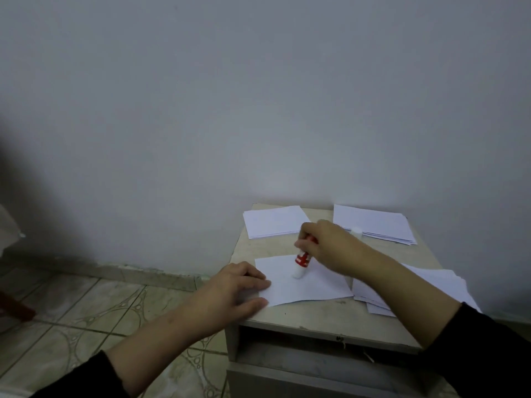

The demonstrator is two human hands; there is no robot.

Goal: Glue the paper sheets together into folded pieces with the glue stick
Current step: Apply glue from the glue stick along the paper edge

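Your left hand [240,285] lies flat, fingers relaxed, pinning the paper sheet [304,285]; your right hand [324,242] grasps the glue stick [301,261], tip touching it.

The glue stick [302,261] is red and white, the paper [304,282] white, the floor [94,308] tiles have swirly rings

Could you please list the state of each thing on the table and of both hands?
Glue stick: uncapped, tip down on sheet.
Sheet: flat, unfolded.
Cap: off, standing by far-right stack.
Left hand: presses sheet's edge.
Right hand: grips glue stick.
Drawer: partly open.
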